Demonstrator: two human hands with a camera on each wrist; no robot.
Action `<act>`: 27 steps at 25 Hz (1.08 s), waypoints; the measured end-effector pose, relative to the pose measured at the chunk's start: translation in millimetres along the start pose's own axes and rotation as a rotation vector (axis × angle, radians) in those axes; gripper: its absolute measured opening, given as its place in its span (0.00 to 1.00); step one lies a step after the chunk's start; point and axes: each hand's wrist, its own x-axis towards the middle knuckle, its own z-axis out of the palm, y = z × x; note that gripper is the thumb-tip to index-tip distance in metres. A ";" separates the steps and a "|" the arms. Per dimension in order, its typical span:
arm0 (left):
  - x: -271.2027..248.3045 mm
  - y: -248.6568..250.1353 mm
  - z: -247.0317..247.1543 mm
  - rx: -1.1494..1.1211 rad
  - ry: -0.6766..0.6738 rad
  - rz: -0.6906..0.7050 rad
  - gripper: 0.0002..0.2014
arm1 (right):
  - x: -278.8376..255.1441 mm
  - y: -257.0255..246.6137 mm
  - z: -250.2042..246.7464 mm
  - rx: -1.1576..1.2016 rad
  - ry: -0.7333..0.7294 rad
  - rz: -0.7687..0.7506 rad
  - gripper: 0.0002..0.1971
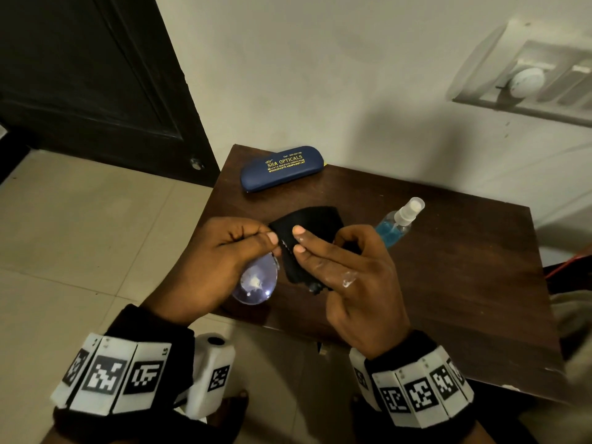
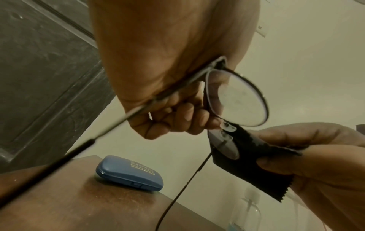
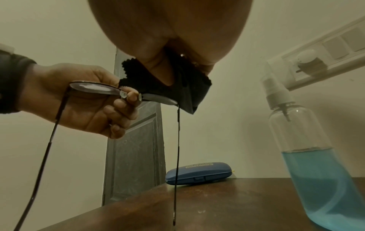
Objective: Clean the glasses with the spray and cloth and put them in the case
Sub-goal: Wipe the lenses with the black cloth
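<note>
My left hand (image 1: 224, 254) grips the thin-framed glasses (image 2: 240, 96) at the bridge, holding them above the table's near left corner with both temple arms hanging down. One round lens (image 1: 256, 282) shows below my left fingers. My right hand (image 1: 339, 261) pinches the black cloth (image 1: 307, 232) around the other lens (image 3: 158, 98), thumb under and fingers on top. The closed blue case (image 1: 282, 168) lies at the table's far left. The spray bottle (image 1: 398, 221), with blue liquid and a white nozzle, stands to the right of my hands.
The small dark wooden table (image 1: 448, 283) stands against a pale wall. A dark door (image 1: 80, 75) is at the far left and a switch panel (image 1: 538, 81) on the wall to the right. Beige floor tiles (image 1: 80, 235) lie to the left.
</note>
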 end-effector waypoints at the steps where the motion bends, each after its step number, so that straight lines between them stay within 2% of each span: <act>1: -0.1 0.2 0.2 0.007 0.007 -0.008 0.16 | -0.3 -1.5 0.8 -0.019 -0.005 -0.001 0.22; 7: -2.8 -1.0 7.1 -0.014 -0.079 -0.028 0.16 | 0.0 -2.0 4.1 -0.041 0.014 0.022 0.24; 12: -0.4 -1.3 2.6 -0.024 0.022 -0.064 0.16 | -0.5 -3.0 0.2 -0.043 0.014 -0.003 0.20; 16: -3.6 0.4 7.1 -0.056 -0.043 -0.009 0.19 | -0.3 -2.7 1.1 -0.039 0.017 0.005 0.24; 22: 0.6 -1.4 -1.7 -0.031 0.049 -0.014 0.17 | -1.2 -2.2 -0.9 -0.010 0.025 -0.002 0.18; 27: -3.3 1.3 7.9 -0.010 -0.055 0.015 0.15 | -0.8 -1.8 1.5 -0.031 0.024 0.010 0.23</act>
